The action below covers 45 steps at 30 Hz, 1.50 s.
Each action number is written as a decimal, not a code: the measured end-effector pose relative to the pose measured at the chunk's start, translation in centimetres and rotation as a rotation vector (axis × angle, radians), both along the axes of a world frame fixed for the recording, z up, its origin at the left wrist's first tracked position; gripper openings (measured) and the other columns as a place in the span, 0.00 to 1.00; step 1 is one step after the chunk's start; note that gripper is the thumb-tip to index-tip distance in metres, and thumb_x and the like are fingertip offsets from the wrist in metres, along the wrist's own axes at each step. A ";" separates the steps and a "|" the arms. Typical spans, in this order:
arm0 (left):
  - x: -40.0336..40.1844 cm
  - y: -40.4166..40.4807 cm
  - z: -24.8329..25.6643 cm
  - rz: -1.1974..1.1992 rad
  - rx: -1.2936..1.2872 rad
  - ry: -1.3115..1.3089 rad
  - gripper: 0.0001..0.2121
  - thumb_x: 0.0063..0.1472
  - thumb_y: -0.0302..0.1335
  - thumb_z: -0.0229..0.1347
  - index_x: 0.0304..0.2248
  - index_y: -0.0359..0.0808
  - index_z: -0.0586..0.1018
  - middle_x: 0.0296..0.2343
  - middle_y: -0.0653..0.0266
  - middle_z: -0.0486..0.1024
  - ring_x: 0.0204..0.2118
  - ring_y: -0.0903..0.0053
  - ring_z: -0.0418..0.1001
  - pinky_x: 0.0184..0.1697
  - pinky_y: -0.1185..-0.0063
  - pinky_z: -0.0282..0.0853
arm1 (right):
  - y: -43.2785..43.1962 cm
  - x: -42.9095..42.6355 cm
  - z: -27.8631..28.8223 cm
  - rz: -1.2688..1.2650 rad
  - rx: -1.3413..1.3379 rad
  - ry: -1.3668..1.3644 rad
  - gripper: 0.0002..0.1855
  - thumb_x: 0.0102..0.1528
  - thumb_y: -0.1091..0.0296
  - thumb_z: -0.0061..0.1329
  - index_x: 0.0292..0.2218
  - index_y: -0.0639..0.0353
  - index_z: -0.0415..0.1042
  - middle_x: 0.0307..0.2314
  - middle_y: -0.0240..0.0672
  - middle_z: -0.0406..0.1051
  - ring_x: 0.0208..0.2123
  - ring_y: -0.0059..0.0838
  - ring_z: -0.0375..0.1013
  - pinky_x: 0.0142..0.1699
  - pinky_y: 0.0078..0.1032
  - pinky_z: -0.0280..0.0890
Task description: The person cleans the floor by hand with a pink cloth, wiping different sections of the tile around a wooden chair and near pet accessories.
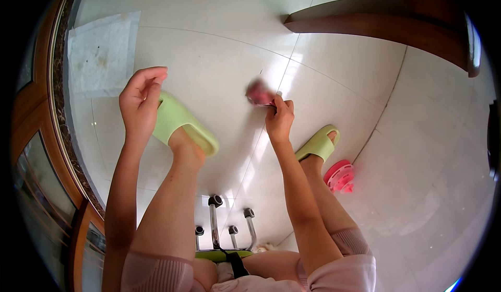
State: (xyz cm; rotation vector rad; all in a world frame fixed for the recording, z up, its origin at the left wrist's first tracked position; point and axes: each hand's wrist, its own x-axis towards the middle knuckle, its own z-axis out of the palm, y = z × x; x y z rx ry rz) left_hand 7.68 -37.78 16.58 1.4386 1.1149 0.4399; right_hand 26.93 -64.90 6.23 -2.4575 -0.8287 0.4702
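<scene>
My right hand [280,119] pinches a small dark red and pink object [259,92] above the tiled floor. Blur hides what kind of thing it is. My left hand [141,94] is raised over the toe of a green slipper [182,127], its fingers curled and the thumb near the fingertips. Nothing shows clearly between them. The other green slipper [321,145] is on my right foot, below and to the right of my right hand. A pink plastic tiered item [339,176] lies on the floor beside that foot.
A stained white pad [102,55] lies on the floor at the upper left. Wood-framed glass doors [49,174] line the left side. A curved dark wooden furniture leg [364,24] reaches in from the upper right. Several chrome chair legs [214,223] stand below, between my legs.
</scene>
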 end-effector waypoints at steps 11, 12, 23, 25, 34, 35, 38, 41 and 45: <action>-1.0 -1.0 2.2 -0.080 -0.052 -0.029 0.10 0.65 0.15 0.49 0.41 0.32 0.80 0.39 0.68 0.79 0.37 0.84 0.75 0.33 0.84 0.69 | 2.3 -0.2 0.5 0.056 -0.020 0.014 0.20 0.47 0.89 0.46 0.40 0.57 0.74 0.28 0.38 0.74 0.32 0.42 0.67 0.41 0.37 0.68; -1.6 -0.3 1.9 -0.220 0.120 0.014 0.10 0.64 0.14 0.49 0.41 0.32 0.80 0.38 0.67 0.78 0.37 0.84 0.75 0.34 0.85 0.69 | 2.6 0.1 0.6 0.074 -0.021 -0.004 0.20 0.47 0.90 0.46 0.40 0.58 0.74 0.28 0.38 0.74 0.32 0.42 0.66 0.41 0.37 0.68; -1.4 -3.1 3.1 -0.275 0.127 -0.034 0.10 0.62 0.12 0.49 0.39 0.29 0.80 0.39 0.62 0.79 0.38 0.79 0.76 0.41 0.81 0.73 | -0.2 5.1 0.2 -0.573 0.242 0.085 0.19 0.56 0.80 0.48 0.49 0.57 0.77 0.30 0.37 0.78 0.28 0.28 0.72 0.37 0.27 0.69; -0.9 -3.2 3.5 -0.289 0.142 -0.051 0.10 0.62 0.12 0.49 0.39 0.30 0.80 0.39 0.62 0.79 0.39 0.78 0.77 0.42 0.81 0.73 | -5.0 8.7 -1.2 -0.753 0.336 0.001 0.15 0.59 0.76 0.48 0.47 0.61 0.77 0.32 0.35 0.80 0.28 0.27 0.76 0.36 0.25 0.70; 0.1 -5.6 2.7 -0.318 0.088 -0.050 0.08 0.67 0.14 0.47 0.41 0.29 0.78 0.42 0.62 0.76 0.43 0.79 0.75 0.48 0.80 0.70 | 5.8 0.3 -4.1 -0.346 0.217 -0.184 0.22 0.53 0.74 0.50 0.51 0.51 0.76 0.29 0.42 0.74 0.35 0.45 0.70 0.45 0.40 0.67; -0.1 -5.9 2.5 -0.313 0.092 -0.046 0.08 0.67 0.14 0.48 0.40 0.28 0.78 0.42 0.62 0.76 0.43 0.79 0.75 0.48 0.80 0.70 | 6.8 -1.1 -3.3 -0.287 0.232 -0.077 0.23 0.53 0.75 0.51 0.51 0.51 0.76 0.29 0.42 0.73 0.35 0.44 0.70 0.46 0.39 0.68; 0.4 -7.3 2.2 -0.329 0.082 -0.069 0.08 0.67 0.15 0.48 0.40 0.29 0.78 0.42 0.62 0.76 0.44 0.79 0.75 0.49 0.80 0.70 | 5.3 -1.4 -1.9 -0.312 0.270 0.134 0.24 0.54 0.79 0.53 0.52 0.50 0.76 0.28 0.39 0.72 0.33 0.38 0.70 0.44 0.34 0.68; -0.5 -7.0 2.6 -0.300 0.133 -0.068 0.08 0.66 0.14 0.48 0.40 0.30 0.79 0.40 0.62 0.77 0.43 0.78 0.76 0.47 0.80 0.71 | 0.7 1.2 -0.9 -0.517 0.385 0.101 0.21 0.56 0.78 0.51 0.51 0.54 0.76 0.26 0.37 0.72 0.28 0.33 0.70 0.38 0.31 0.68; -0.8 -8.0 2.0 -0.249 0.124 -0.107 0.09 0.65 0.14 0.49 0.40 0.30 0.79 0.39 0.63 0.78 0.41 0.79 0.76 0.46 0.80 0.72 | -9.9 8.2 -0.4 -0.793 0.230 -0.198 0.16 0.59 0.73 0.47 0.49 0.59 0.74 0.30 0.41 0.78 0.29 0.39 0.76 0.38 0.35 0.69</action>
